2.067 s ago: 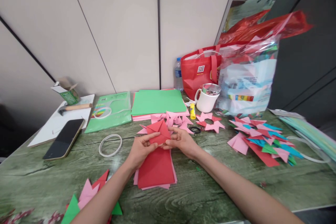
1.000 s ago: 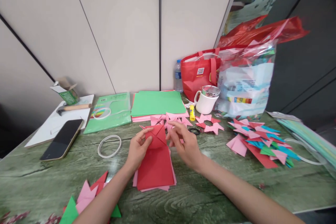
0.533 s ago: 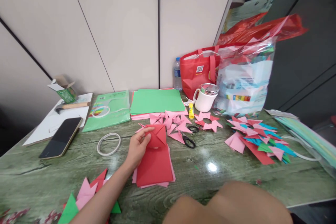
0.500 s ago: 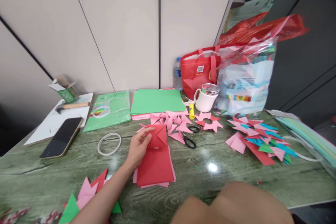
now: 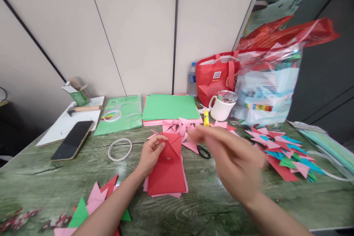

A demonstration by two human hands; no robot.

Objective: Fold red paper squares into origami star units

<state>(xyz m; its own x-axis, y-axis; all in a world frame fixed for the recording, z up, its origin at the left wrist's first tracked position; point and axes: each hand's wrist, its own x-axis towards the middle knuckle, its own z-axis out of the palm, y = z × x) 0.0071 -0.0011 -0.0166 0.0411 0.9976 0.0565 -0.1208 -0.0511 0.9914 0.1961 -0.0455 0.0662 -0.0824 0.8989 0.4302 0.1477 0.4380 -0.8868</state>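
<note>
My left hand (image 5: 149, 155) pinches a folded red paper piece (image 5: 172, 146) just above a stack of red and pink sheets (image 5: 167, 177) on the green table. My right hand (image 5: 232, 158) is in the air to the right of the piece, blurred by motion, its fingers pointing left toward the paper; I cannot make out whether it holds anything. Black-handled scissors (image 5: 204, 152) lie right behind it, beside several folded pink stars (image 5: 182, 127).
Green sheets (image 5: 170, 106), a white mug (image 5: 222, 107), a glue stick (image 5: 205, 118), a red bag (image 5: 214, 77) and a plastic bag (image 5: 265, 88) stand at the back. A phone (image 5: 73, 140) and tape ring (image 5: 120, 149) lie left. Coloured folded pieces (image 5: 282, 149) pile up right.
My right hand let go of the red piece, drew back toward me out of the work area, and is now swinging forward again toward the paper. The left hand keeps its hold.
</note>
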